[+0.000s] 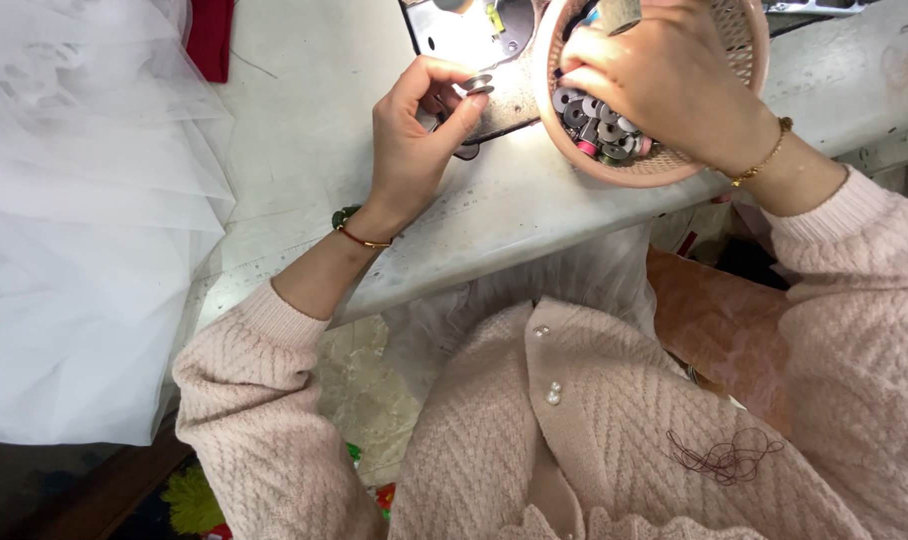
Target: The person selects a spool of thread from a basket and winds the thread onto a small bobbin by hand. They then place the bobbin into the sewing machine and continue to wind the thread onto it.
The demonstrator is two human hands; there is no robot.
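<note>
My left hand [414,140] pinches a small round metal bobbin [477,83] between thumb and fingertips, held just above the sewing machine's base [474,35]. My right hand [664,80] reaches into a round pink plastic basket [744,30] and its fingers rest among several metal bobbins [596,125], some wound with pink thread. The basket sits tilted at the table's far side, next to the machine. Whether the right fingers hold a bobbin is hidden.
A white worktable [534,210] runs across the view. White tulle fabric [84,220] piles over its left end. A red cloth [212,35] lies at the top left. A tangle of dark red thread [724,455] clings to my pink knitted cardigan.
</note>
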